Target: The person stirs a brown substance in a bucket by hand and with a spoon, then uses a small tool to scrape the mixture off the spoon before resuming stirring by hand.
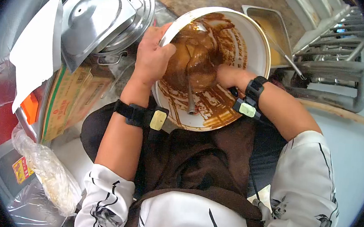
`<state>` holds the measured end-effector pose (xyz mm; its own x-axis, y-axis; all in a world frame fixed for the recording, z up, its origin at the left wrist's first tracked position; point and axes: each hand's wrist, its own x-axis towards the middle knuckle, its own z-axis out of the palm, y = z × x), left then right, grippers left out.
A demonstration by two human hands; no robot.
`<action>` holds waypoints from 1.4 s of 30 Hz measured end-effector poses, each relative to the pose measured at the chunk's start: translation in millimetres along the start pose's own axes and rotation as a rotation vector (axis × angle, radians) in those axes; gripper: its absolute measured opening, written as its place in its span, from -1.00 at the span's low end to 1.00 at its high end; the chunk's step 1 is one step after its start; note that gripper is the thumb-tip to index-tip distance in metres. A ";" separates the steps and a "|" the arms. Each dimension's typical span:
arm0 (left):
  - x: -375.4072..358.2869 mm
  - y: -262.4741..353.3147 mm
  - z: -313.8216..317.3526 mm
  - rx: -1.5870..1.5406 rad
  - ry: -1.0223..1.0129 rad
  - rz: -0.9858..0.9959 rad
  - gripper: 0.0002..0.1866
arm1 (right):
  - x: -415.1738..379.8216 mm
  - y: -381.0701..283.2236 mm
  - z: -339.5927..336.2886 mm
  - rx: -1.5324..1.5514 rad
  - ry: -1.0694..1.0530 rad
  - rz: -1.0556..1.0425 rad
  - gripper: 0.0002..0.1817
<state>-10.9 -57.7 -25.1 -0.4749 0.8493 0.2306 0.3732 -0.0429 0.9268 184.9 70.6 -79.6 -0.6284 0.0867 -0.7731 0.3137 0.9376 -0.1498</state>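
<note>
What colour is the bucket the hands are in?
The bucket is white, smeared brown inside; it shows best in the head view.

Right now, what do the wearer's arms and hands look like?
Left hand and right hand: no gloves visible. Each arm wears a black strap with a pale yellow-green patch. White fabric sleeves, black-printed, end near the elbows.

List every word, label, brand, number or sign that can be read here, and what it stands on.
No text is readable.
Tan cardboard box with green edging: printed characters, too small and blurred.
Red-and-yellow rectangular label by the crumpled clear plastic bag: too blurred.
Pale yellow tags on the black wrist devices: no legible writing.
</note>
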 end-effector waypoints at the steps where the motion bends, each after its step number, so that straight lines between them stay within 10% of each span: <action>1: 0.0 1.9 1.5 -0.005 -0.007 -0.002 -0.49 | 0.0 5.0 3.3 0.006 -0.004 0.004 -0.80; 10: 4.6 -1.3 1.8 -0.088 -0.003 -0.057 -0.51 | -43.4 19.0 -24.8 -0.051 0.310 0.039 -0.84; 12: 4.4 -0.2 2.3 -0.081 0.002 -0.063 -0.51 | -37.3 13.7 -26.2 0.017 0.389 0.308 -0.85; 23: 2.4 1.0 -2.2 -0.060 -0.043 -0.063 -0.46 | 95.4 80.2 16.2 0.047 0.627 0.175 -0.76; 29: 4.1 4.1 -3.4 -0.014 -0.084 -0.004 -0.44 | 48.0 81.0 -42.1 0.001 0.135 0.153 -0.75; 36: 1.3 4.1 -4.9 -0.024 -0.082 -0.081 -0.34 | 117.6 143.0 25.4 0.100 0.311 -0.047 -0.70; 42: 9.0 5.4 -6.2 0.099 -0.050 -0.051 -0.48 | 77.7 94.0 2.3 -0.271 -0.134 -0.132 -0.68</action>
<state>-18.1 -53.6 -16.2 -0.4561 0.8742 0.1667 0.4276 0.0510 0.9025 167.2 164.7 -155.2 -0.5465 -0.0698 -0.8346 0.0232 0.9949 -0.0984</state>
